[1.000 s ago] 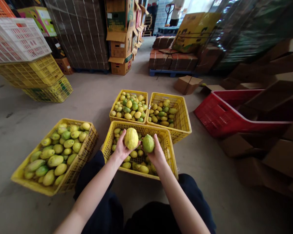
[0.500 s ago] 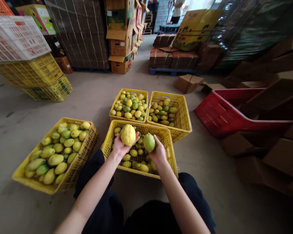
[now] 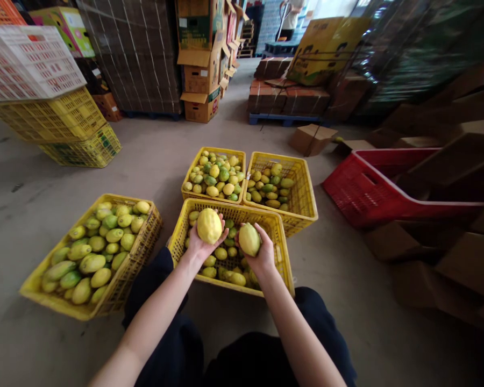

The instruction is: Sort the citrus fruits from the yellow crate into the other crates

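A large, bumpy yellow lemon rests in my left hand, palm up with the fingers curled around its side. My right hand grips a paler, yellow-green lemon from the right. Both hands are over the near yellow crate, which has green and yellow lemons in its bottom, partly hidden by my hands. Touching its far side are a yellow crate heaped with small mixed lemons and another crate partly filled with them. To the left stands a crate full of larger lemons.
A red crate holding cardboard stands at the right beside loose boxes. Stacked white and yellow crates are at the left. Behind are stacked cartons, a loaded blue pallet and, farther off, a person.
The lemon in my right hand has been turned, its yellower side now showing instead of the green one. My left hand has shifted slightly left with its lemon.
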Tool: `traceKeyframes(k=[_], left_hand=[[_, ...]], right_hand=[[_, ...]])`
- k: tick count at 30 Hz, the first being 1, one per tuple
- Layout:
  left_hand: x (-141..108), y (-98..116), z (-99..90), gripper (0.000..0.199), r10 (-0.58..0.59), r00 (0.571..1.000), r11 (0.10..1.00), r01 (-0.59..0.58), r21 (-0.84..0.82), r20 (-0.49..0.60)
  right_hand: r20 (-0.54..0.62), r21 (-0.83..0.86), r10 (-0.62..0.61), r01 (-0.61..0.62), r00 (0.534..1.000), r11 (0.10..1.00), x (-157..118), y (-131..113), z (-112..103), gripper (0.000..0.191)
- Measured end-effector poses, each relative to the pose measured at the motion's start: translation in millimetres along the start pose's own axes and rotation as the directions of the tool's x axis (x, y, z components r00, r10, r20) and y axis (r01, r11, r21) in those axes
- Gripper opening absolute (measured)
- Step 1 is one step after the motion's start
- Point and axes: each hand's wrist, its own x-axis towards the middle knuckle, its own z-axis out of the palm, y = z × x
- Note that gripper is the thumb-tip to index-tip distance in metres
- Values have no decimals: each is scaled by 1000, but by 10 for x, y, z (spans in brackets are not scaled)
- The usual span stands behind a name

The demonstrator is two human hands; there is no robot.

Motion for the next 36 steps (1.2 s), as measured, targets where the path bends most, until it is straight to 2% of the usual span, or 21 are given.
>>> traceKeyframes(k=[8, 11, 15, 17, 19, 22, 26, 32, 36], left_hand=[[-30, -13, 31, 41, -4, 1000, 999, 3, 51, 24], [-28, -14, 34, 41, 20, 1000, 1000, -19, 21, -24], [-23, -27, 30, 40, -7, 998, 1000, 6, -28, -67], [-24, -34, 17, 42, -4, 999, 997, 1, -71, -42], [-25, -37, 2, 46, 6, 1000, 995, -7, -97, -9], [-26, -36, -9, 48, 10, 1000, 998, -8, -68, 28], [-32, -29, -2, 43, -6, 998, 1000, 6, 1, 66], [-21, -22, -10, 44, -43, 999, 998, 43, 48, -8], [-10, -31, -43, 45, -54, 999, 997, 54, 57, 3]], right_hand=[[-112, -37, -39, 35, 993, 999, 111, 93, -20, 16], [-114, -24, -34, 31, 993, 999, 76, 82, -5, 14], [-103, -32, 3, -6, 995, 999, 7, 32, 13, 11], [-109, -37, 35, -39, 993, 999, -7, 12, 16, 7], [-102, -40, 86, -90, 991, 995, -6, 2, 15, 11], [-109, -48, 141, -146, 984, 988, 7, 8, 9, 20], [-148, -57, 84, -94, 985, 994, 8, 25, 8, 9], [-123, -15, 61, -64, 991, 998, -15, 5, 19, 5], [-122, 2, 92, -93, 988, 996, 5, 8, 2, 6]])
